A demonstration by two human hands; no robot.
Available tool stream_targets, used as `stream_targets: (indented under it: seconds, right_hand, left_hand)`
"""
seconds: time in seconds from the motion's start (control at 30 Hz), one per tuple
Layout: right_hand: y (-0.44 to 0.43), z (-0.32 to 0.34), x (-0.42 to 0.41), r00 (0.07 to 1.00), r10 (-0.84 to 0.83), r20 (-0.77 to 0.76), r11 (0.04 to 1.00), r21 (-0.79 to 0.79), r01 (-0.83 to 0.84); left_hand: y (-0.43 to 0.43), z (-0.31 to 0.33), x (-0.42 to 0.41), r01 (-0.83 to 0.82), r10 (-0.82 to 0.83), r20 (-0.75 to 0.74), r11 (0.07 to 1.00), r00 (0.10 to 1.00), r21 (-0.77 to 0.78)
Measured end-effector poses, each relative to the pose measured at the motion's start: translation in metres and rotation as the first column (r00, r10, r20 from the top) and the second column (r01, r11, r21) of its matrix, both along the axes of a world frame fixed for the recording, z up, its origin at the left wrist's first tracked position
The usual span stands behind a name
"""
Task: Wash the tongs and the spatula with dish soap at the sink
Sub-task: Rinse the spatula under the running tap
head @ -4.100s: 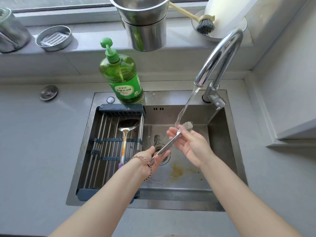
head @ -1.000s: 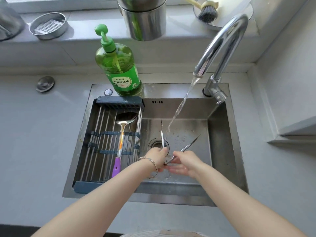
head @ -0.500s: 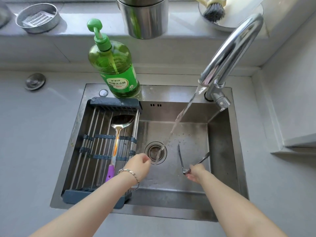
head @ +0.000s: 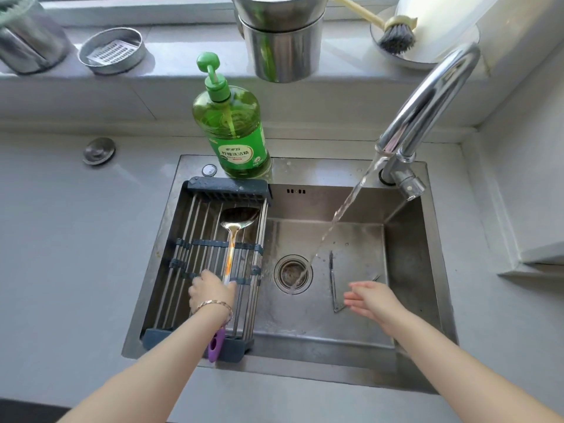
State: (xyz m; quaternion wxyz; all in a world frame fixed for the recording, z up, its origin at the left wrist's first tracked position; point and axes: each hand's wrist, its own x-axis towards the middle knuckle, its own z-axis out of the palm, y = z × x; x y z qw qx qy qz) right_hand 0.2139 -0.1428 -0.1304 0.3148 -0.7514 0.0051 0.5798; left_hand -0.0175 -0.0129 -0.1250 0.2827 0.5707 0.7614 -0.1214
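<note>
The steel tongs (head: 333,283) lie spread on the sink floor, right of the drain. My right hand (head: 370,300) hovers just right of them, fingers apart, holding nothing. The spatula (head: 232,236), with a steel blade and a purple handle end, lies lengthwise on the drying rack (head: 195,261) over the sink's left half. My left hand (head: 212,293) rests on the spatula's shaft, fingers curled over it. A green dish soap bottle (head: 233,129) with a pump stands on the sink's back rim.
The tap (head: 427,102) runs; its stream falls onto the drain (head: 292,273). The sink (head: 409,270) is steel. On the windowsill stand steel pots (head: 279,35), a dish brush (head: 393,32), and a round steel strainer (head: 111,50). A sink plug (head: 99,151) lies on the left counter.
My right hand has let go of the tongs, which now lie on the sink floor. My left hand has moved left from the drain onto the spatula's shaft on the rack.
</note>
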Motion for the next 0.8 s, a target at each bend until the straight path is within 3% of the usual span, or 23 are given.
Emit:
stream_targets:
  seconds: [0.1,0.23,0.37,0.43,0.5,0.6,0.7,0.8]
  right_hand:
    - [-0.007,0.012,-0.014,0.999,0.037,0.031,0.999,-0.019,-0.036]
    - [-0.01,0.019,-0.022,0.994,0.09,0.054,0.996,-0.017,-0.089]
    - [-0.012,0.026,-0.028,0.972,0.159,0.174,0.98,0.091,-0.177]
    - [-0.013,0.029,-0.03,0.935,0.179,0.306,0.954,0.179,-0.242]
    - [-0.013,0.035,-0.033,0.81,0.208,0.548,0.889,0.238,-0.39]
    - [-0.007,0.046,-0.041,0.44,0.088,0.893,0.699,0.26,-0.667]
    - [0.006,0.042,-0.045,0.175,0.015,0.984,0.504,0.143,-0.852]
    - [0.018,0.036,-0.044,0.067,0.054,0.996,0.518,0.029,-0.855]
  left_hand:
    - [-0.002,-0.005,-0.014,-0.125,0.152,0.22,0.983,0.964,-0.134]
    - [-0.005,-0.007,-0.02,-0.206,0.198,0.305,0.978,0.932,-0.005]
    - [-0.027,0.022,-0.038,-0.065,0.004,0.263,0.972,0.965,0.224]
    - [-0.033,0.043,-0.042,0.049,-0.125,0.233,0.951,0.964,0.306]
    - [-0.033,0.055,-0.041,0.2,-0.271,0.179,0.92,0.946,0.337]
    - [-0.026,0.065,-0.024,0.442,-0.483,0.105,0.855,0.869,0.27]
    - [-0.021,0.069,0.001,0.59,-0.608,0.06,0.786,0.792,0.184]
    - [-0.021,0.072,0.025,0.642,-0.658,0.056,0.747,0.751,0.175]
